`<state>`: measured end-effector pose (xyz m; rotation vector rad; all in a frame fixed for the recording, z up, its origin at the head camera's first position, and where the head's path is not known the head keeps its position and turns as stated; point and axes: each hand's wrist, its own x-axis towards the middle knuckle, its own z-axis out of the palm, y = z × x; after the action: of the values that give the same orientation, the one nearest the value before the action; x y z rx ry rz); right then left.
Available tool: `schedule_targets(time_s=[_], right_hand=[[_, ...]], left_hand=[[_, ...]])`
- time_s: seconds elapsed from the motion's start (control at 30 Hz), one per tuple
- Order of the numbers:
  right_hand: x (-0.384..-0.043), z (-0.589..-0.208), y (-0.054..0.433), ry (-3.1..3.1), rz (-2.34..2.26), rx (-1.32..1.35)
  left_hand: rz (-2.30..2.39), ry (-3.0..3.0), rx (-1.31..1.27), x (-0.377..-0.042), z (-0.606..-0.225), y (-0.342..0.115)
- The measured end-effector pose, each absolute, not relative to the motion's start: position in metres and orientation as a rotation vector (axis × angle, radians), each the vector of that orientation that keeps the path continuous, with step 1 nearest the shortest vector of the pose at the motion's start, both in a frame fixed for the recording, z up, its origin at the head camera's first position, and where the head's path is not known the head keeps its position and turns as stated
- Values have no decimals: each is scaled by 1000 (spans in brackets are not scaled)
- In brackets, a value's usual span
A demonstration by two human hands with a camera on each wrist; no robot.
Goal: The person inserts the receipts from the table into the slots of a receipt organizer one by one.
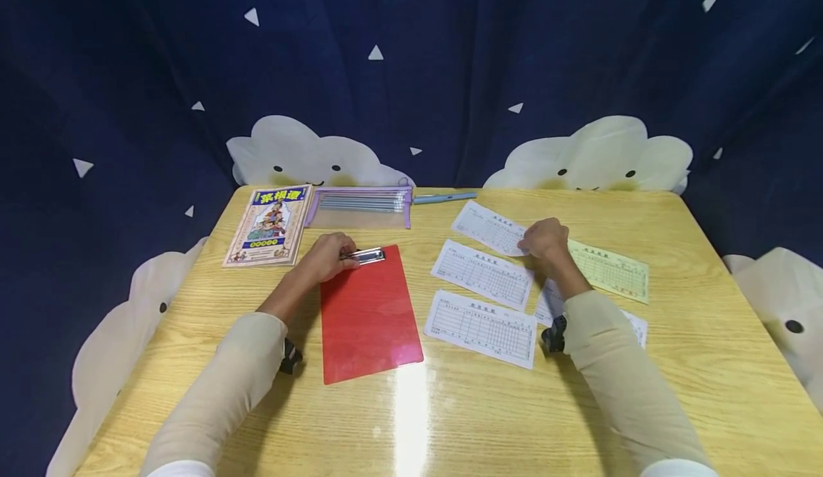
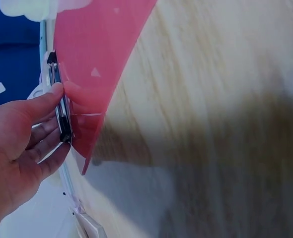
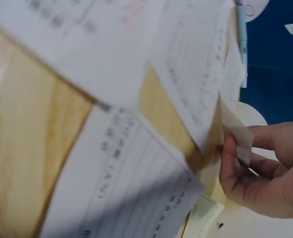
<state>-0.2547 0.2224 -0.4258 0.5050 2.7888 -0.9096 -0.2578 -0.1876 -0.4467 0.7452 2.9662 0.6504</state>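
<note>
Left hand fingers curled, pinching; right hand fingers pinching.

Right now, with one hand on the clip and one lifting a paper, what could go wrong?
The left hand presses the metal clip of the red clipboard; if a finger slips, the clip might snap shut on it.

The right hand pinches only the edge of the top white form, so the thin paper could bend or tear.

The right sleeve lies over other forms and could drag them out of place.
</note>
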Motion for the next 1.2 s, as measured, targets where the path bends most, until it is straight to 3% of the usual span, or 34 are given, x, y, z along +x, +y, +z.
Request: schedule_targets(time_s=[0.67, 1.2], right_hand=[[-253, -385, 216, 2798, -1395, 227], [-221, -391, 147, 2455, -1508, -219]], left_hand=[[581, 3033, 848, -256, -446, -183], [429, 3049, 888, -252, -446, -181]])
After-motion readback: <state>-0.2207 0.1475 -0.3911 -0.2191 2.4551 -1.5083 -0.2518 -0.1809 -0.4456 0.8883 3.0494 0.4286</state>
